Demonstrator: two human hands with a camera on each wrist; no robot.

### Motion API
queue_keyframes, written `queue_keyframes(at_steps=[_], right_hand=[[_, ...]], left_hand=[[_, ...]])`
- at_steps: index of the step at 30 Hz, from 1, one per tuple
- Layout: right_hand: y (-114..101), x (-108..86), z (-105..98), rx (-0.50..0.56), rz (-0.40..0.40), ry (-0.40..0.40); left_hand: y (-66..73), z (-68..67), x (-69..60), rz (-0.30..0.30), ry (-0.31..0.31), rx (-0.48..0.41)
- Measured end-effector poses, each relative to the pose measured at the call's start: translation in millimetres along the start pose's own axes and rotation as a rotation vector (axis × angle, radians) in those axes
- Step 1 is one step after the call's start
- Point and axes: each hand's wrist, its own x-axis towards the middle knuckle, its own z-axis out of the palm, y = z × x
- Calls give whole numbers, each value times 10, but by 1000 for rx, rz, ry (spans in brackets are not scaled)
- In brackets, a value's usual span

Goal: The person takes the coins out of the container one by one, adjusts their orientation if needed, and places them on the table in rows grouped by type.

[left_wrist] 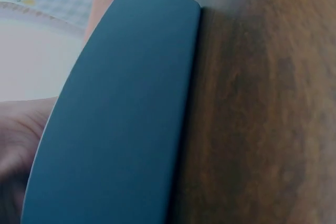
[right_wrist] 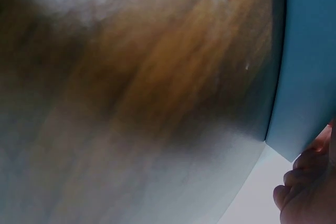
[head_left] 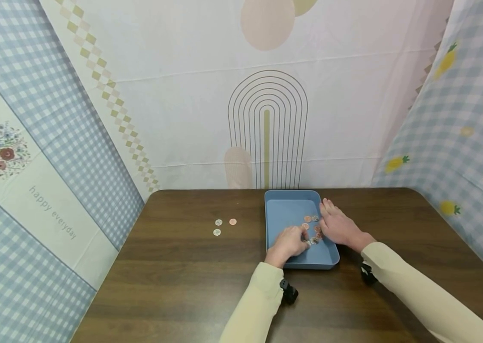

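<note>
A blue tray (head_left: 280, 209) lies on the wooden table with several copper and silver coins (head_left: 307, 219) in its right half. My left hand (head_left: 289, 242) reaches into the tray over the near left side, its fingers bent down at the coins. Whether a coin is between those fingertips is hidden. Along the tray's right wall, my right hand (head_left: 339, 226) has its fingers extended, beside the coins. The left wrist view shows mostly the tray's outer wall (left_wrist: 121, 93); in the right wrist view, curled-looking fingertips (right_wrist: 299, 177) show by the tray's wall (right_wrist: 310, 61).
Left of the tray, two silver coins (head_left: 217, 232) and a copper coin (head_left: 233, 221) lie on the dark wooden table (head_left: 173, 276). A patterned white cloth (head_left: 181, 119) hangs behind the table, with blue checked cloths at both sides.
</note>
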Motion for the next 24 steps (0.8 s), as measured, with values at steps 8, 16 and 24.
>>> queue_keyframes(at_steps=[8, 16, 24], right_hand=[[-7, 1, -17, 6, -6, 8], [11, -2, -4, -4, 1, 8], [14, 2, 4, -2, -16, 34]], left_hand=[[49, -28, 8, -48, -35, 19], [97, -18, -17, -65, -62, 46], [137, -14, -60, -78, -27, 32]])
